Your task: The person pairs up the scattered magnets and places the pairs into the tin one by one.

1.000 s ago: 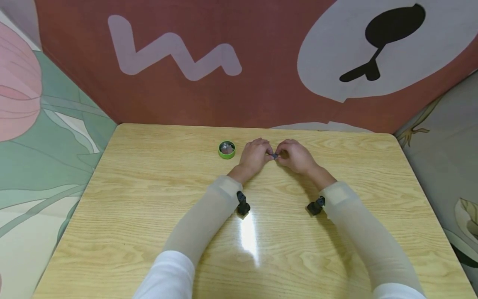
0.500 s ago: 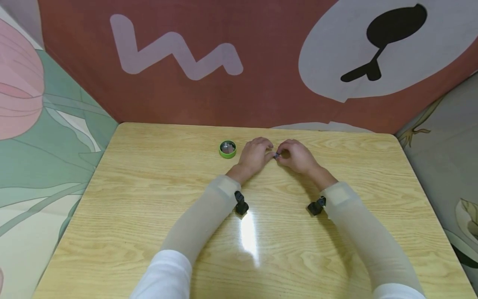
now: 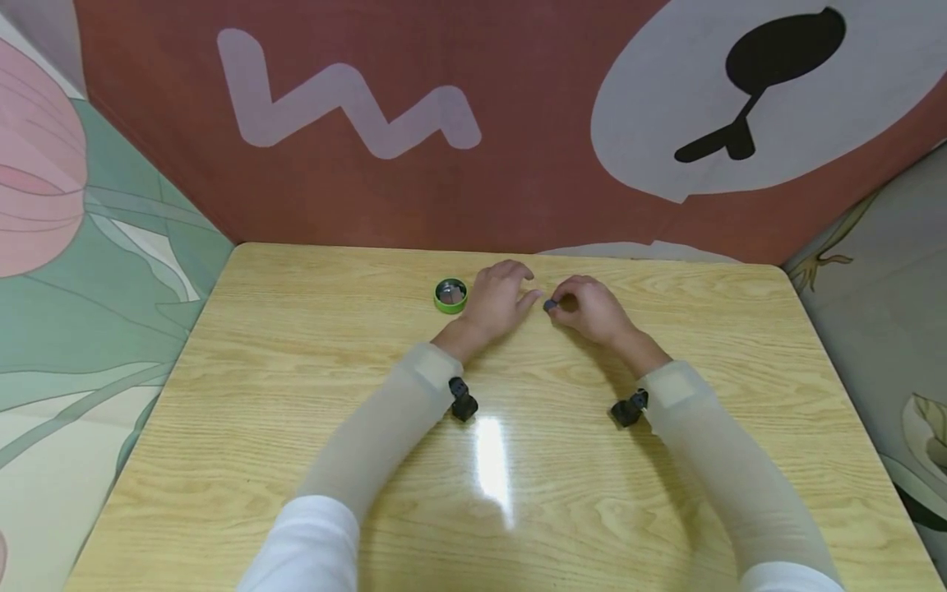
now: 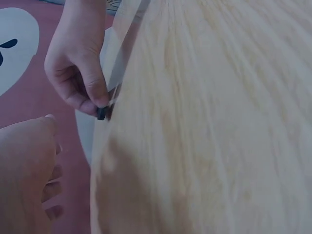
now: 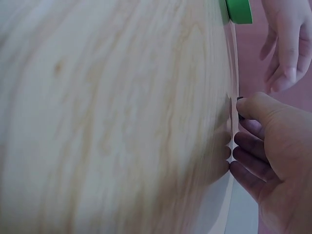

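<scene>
My right hand [image 3: 592, 311] pinches a small dark piece [image 3: 549, 305] between thumb and index finger, just above the table. In the left wrist view this dark piece [image 4: 101, 113] looks black and flat-sided; its kind is too small to tell. My left hand [image 3: 493, 300] is a little to its left, apart from it, fingers relaxed, with nothing seen in them. Beside the left hand stands a small round green tin [image 3: 450, 308], open at the top, with greyish pieces inside that are hard to make out. The right wrist view shows only part of the green tin [image 5: 240, 10].
The wooden table [image 3: 296, 395] reaches back to a red-brown wall [image 3: 518, 197] with a printed pattern. Printed cloth hangs at both sides. A small black wrist camera [image 3: 464, 400] sits on the left sleeve, and another camera [image 3: 629, 409] on the right.
Both hands were meeting at the small dark piece. My left hand has let go and drawn back to the left, its fingers spreading. My right hand stays put, still pinching the piece.
</scene>
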A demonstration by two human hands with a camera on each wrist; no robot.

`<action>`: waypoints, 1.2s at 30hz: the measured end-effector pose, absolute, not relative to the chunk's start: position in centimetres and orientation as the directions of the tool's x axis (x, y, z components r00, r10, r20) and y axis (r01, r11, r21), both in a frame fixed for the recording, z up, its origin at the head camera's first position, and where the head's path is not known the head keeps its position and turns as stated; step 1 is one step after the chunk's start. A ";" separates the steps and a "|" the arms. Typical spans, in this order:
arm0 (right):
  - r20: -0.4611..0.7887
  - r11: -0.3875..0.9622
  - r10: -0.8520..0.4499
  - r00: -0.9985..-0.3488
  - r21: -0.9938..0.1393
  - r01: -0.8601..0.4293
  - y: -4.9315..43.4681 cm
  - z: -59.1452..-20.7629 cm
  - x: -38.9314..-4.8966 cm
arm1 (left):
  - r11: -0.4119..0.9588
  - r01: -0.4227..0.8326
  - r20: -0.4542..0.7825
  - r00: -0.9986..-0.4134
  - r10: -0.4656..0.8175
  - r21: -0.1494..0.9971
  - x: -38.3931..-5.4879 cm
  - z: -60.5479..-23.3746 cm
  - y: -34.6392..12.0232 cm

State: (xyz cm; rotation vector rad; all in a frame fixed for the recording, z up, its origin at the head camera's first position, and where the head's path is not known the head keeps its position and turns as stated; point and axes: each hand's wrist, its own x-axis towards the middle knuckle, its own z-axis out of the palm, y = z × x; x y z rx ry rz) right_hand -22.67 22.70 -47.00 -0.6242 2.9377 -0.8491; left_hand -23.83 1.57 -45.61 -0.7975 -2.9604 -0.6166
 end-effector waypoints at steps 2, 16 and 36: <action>0.089 0.772 -0.379 -0.921 -0.518 -0.368 22.8 -46.9 -22.6 | 0.799 0.484 0.109 -0.871 0.479 0.356 -23.9 -45.3 1.2; 0.072 0.784 -0.337 -0.939 -0.530 -0.322 23.0 -46.7 -22.7 | 0.810 0.473 0.153 -0.880 0.449 0.348 -24.7 -43.4 -3.2; 0.062 0.782 -0.343 -0.937 -0.534 -0.322 21.3 -44.6 -22.9 | 0.844 0.401 -0.063 -0.891 0.450 0.357 -23.9 -45.2 -8.9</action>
